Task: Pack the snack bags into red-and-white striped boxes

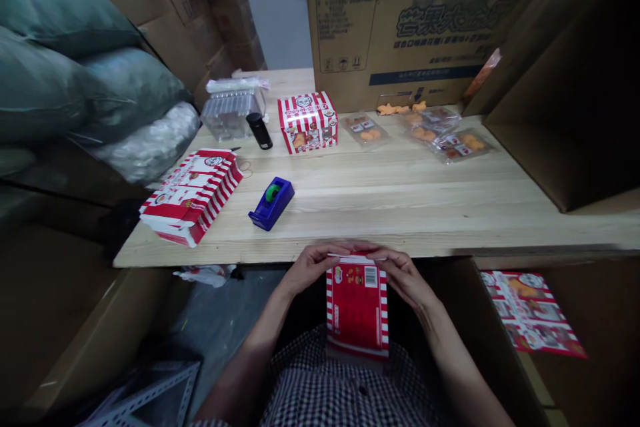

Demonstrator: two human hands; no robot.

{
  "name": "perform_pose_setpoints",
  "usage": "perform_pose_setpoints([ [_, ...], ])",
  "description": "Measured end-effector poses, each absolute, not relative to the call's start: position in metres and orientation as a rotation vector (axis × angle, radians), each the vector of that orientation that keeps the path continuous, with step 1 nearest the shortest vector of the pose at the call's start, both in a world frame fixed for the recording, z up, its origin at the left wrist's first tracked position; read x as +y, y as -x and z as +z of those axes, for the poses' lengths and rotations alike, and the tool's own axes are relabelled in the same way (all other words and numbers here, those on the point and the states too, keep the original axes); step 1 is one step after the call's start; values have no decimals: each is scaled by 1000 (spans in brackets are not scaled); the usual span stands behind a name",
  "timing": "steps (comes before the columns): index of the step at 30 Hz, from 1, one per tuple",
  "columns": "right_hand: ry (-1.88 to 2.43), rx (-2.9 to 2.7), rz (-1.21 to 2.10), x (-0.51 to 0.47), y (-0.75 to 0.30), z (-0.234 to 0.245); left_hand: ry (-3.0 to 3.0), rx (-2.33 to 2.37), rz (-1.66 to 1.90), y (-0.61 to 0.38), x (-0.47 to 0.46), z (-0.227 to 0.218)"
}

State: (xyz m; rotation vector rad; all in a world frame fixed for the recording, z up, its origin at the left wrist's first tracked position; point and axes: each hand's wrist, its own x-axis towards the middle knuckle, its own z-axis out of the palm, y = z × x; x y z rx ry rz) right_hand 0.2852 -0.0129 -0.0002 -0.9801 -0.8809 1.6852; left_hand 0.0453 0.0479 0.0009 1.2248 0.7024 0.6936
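A red-and-white striped carton [357, 313] is held at the table's front edge, its red printed panel with a barcode facing up. My left hand [316, 265] grips its far left corner, fingers bent over the end. At the far right corner my right hand [403, 272] pinches the same carton. The fingertips of both hands are partly hidden behind its far end. Beyond my hands, a blue tape dispenser [273, 204] with a green roll sits on the table. A stack of flat striped cartons [193, 190] lies to the left.
An assembled striped box [308, 123] stands at the back, beside a black cylinder [259, 131] and clear plastic trays [231, 110]. Packets with orange pieces [463, 144] lie back right. A large cardboard box [425, 27] rises behind; an open carton [565, 93] stands right. A printed sheet [533, 312] rests lower right.
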Motion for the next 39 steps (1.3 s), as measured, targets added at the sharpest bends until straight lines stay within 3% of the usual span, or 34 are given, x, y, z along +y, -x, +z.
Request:
perform_pose_setpoints([
  [18,1190,-1224,1686,1,-286,23,-1522,792,602,-44,57,21],
  [39,1192,-1450,1595,-16,-284,15,-1836,866,602,-36,28,27],
])
